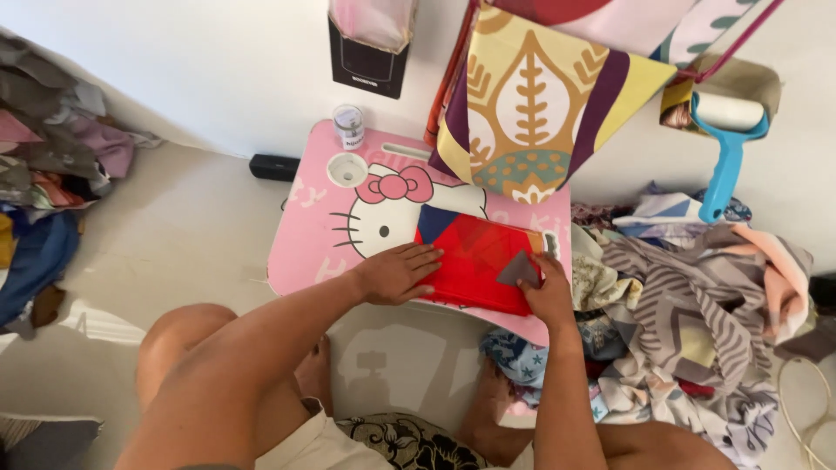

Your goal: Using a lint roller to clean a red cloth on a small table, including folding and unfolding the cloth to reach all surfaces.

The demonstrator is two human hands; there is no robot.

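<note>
Red cloth (470, 261) lies flat on pink tabletop (305, 244), right half, over cartoon cat picture. Left hand (396, 272) pressed flat on cloth left edge, fingers (422, 257) spread. Right hand (547, 292) at cloth right end, fingers pinching small grey triangular piece (519, 270). Cloth looks thin, soft, light, maybe slips on smooth top; best to hold at edges or corners, with palm pressing. Small jar (348, 127) and white lid (347, 170) at far left corner. Patterned fabric (540, 104) hangs above. Blue lint roller (727, 148) on wall side. Clothes pile (688, 296) right, on floor.
</note>
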